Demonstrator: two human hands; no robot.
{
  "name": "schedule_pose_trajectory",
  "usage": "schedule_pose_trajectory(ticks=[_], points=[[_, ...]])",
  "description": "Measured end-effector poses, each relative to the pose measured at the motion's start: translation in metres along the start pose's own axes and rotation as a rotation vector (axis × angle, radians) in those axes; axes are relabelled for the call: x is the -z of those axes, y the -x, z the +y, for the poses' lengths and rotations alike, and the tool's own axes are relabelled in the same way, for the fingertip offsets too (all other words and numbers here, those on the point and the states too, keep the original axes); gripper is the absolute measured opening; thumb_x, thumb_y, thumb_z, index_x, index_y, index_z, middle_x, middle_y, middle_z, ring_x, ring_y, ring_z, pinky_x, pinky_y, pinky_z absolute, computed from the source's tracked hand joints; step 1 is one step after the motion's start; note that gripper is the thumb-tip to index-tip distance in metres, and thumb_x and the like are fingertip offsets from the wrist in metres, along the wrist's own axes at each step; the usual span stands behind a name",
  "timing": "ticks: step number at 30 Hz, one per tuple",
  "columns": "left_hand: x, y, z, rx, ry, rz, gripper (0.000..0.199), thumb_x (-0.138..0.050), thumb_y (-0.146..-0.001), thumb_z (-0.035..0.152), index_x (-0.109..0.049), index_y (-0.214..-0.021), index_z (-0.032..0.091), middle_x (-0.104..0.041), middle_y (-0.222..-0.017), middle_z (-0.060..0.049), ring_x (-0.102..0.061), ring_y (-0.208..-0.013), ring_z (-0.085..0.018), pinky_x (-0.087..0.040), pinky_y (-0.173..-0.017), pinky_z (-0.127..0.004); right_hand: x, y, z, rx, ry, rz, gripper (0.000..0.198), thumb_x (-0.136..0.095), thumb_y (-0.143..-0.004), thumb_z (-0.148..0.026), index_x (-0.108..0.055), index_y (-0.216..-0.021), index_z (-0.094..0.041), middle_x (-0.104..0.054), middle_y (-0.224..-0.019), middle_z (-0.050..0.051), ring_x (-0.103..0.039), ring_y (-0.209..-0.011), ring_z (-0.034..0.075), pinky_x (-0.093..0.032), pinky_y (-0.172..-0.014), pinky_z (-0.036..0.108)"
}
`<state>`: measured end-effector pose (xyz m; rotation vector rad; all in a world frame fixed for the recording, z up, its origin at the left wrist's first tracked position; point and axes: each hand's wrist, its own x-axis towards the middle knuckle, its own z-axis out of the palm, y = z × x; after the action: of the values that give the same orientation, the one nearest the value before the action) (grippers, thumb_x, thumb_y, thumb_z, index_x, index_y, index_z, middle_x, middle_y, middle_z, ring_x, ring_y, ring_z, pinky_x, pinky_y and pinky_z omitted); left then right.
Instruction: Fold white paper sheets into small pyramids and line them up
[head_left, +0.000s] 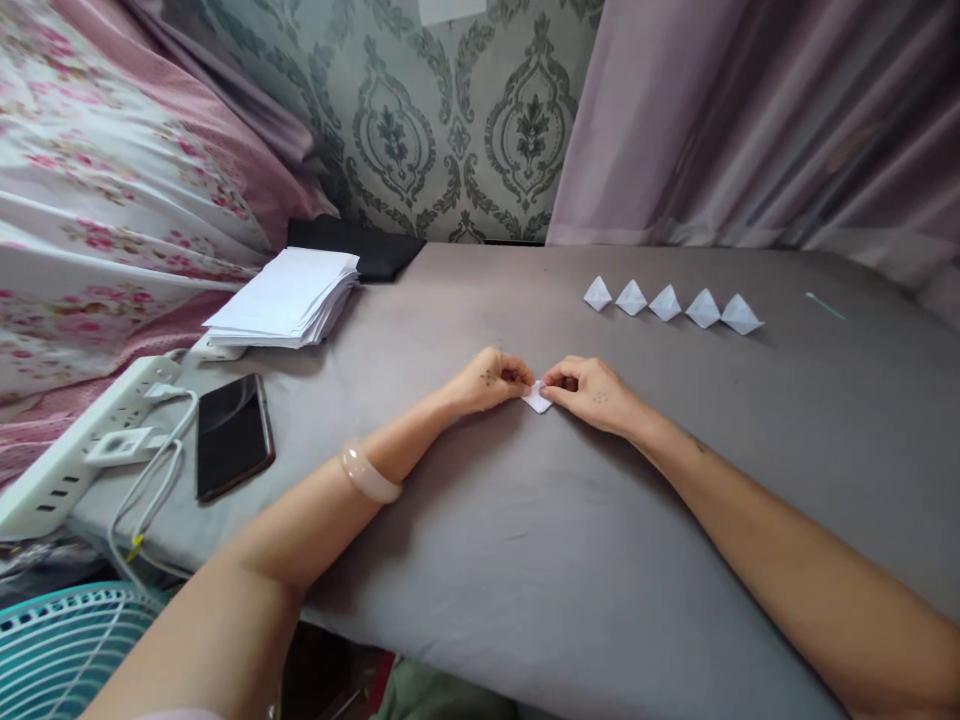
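Observation:
A small folded piece of white paper [538, 401] lies between my hands near the middle of the table, its lower corner pointing toward me. My left hand [491, 381] pinches its left side between thumb and fingers. On the opposite side, my right hand [592, 392] pinches the right edge the same way. The fingers hide the upper part of the paper. Beyond my right hand, several folded white paper pieces [664, 303] with pointed tops stand in a slanting row.
A stack of white paper [289, 295] sits at the back left, beside a black cloth-like item [375, 250]. Nearer are a phone [234, 437], a power strip [75, 450] with cables and a teal fan [75, 650]. A thin stick [825, 305] lies far right on the grey-covered table [480, 590].

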<state>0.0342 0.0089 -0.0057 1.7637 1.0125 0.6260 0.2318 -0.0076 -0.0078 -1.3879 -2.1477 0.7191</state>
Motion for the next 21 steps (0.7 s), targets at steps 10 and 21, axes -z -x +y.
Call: schedule_pose_trajectory(ticks=[10, 21], points=[[-0.003, 0.009, 0.007, -0.075, -0.255, 0.062, 0.015, -0.059, -0.077, 0.019, -0.07, -0.082, 0.012, -0.06, -0.065, 0.0, -0.049, -0.061, -0.009, -0.039, -0.06, -0.021, 0.001, 0.005, 0.004, 0.171, 0.102, -0.017, 0.012, -0.056, -0.086, -0.025, -0.067, -0.088, -0.019, -0.062, -0.084, 0.003, -0.056, -0.073, 0.014, -0.041, -0.069, 0.027], [-0.005, 0.012, 0.0, -0.34, -0.537, 0.051, 0.017, -0.051, -0.085, 0.016, -0.068, -0.087, 0.014, -0.065, -0.085, -0.006, -0.057, -0.072, -0.012, -0.045, -0.069, -0.023, 0.0, 0.012, -0.001, 0.246, 0.245, 0.018, 0.017, -0.052, -0.091, -0.023, -0.068, -0.095, -0.021, -0.063, -0.091, 0.004, -0.058, -0.083, 0.017, -0.042, -0.071, 0.028]])
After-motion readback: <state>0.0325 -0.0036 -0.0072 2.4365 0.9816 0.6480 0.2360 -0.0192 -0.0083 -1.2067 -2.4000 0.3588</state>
